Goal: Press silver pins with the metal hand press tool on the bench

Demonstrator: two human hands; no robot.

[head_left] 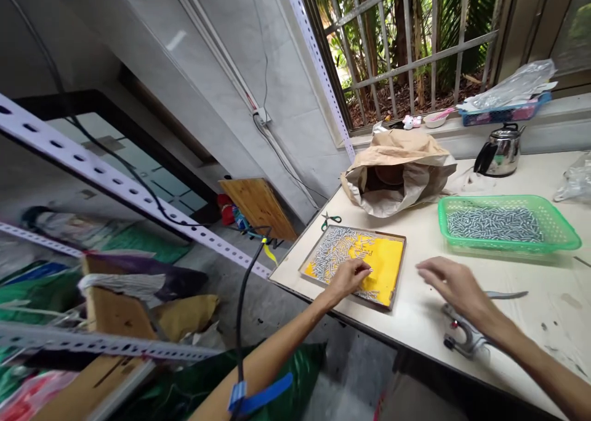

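Note:
My left hand (349,279) is over a shallow tray (398,279) with a yellow bottom, its thumb and fingers pinched together; whatever they may hold is too small to make out. Small metal pieces (335,248) lie heaped on the tray's left part, with a few near its front edge. My right hand (450,282) hovers over the table between the tray and a green basket (554,239), fingers apart and nothing seen in them. Many similar metal pieces (496,224) fill the basket. Under my right wrist is a metal clamp-like tool (464,335).
Green-handled scissors (331,219) lie behind the tray. An open brown paper bag (399,168) and a steel kettle (503,150) stand at the back. A grey blade-like piece (508,295) lies beside my right forearm. A black cable (242,298) hangs at the left.

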